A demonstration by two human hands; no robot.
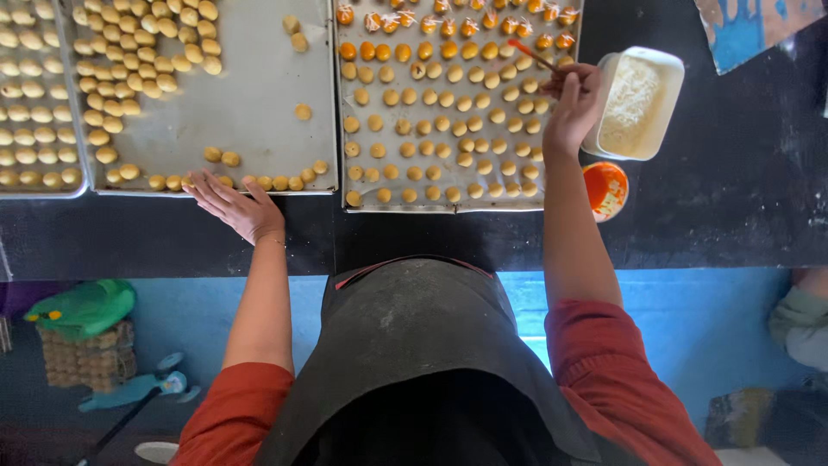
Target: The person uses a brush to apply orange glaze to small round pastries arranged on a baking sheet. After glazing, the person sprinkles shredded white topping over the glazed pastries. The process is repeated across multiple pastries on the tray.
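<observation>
Pastry balls (431, 121), small and round, fill the middle baking tray (362, 205) in neat rows on the dark worktop (733, 198); the far rows look deep orange and glazed, the nearer ones pale. From the head view I see my right hand (573, 103) above the tray's right side, fingers pinched round a thin orange-handled brush (528, 52) whose tip points toward the glazed rows. My left hand (231, 203) lies flat and released, fingers spread, at the near edge of the left tray (259, 95), touching the line of balls along that rim. A white tub (673, 65) of pale shredded stuff stands just beside my right hand, and a small orange bowl (605, 190) sits near the tray's corner. A third tray (73, 185), packed full, shows at the far left.

There is only this one view, so I judge the risks from it. The brush hand hovers close to the tub, and I think a careless swing of the wrist could tip it. My left palm rests so near the loose rim row that a small slide could push balls off the tray. The brush could also drip across unglazed pieces, I reckon.
</observation>
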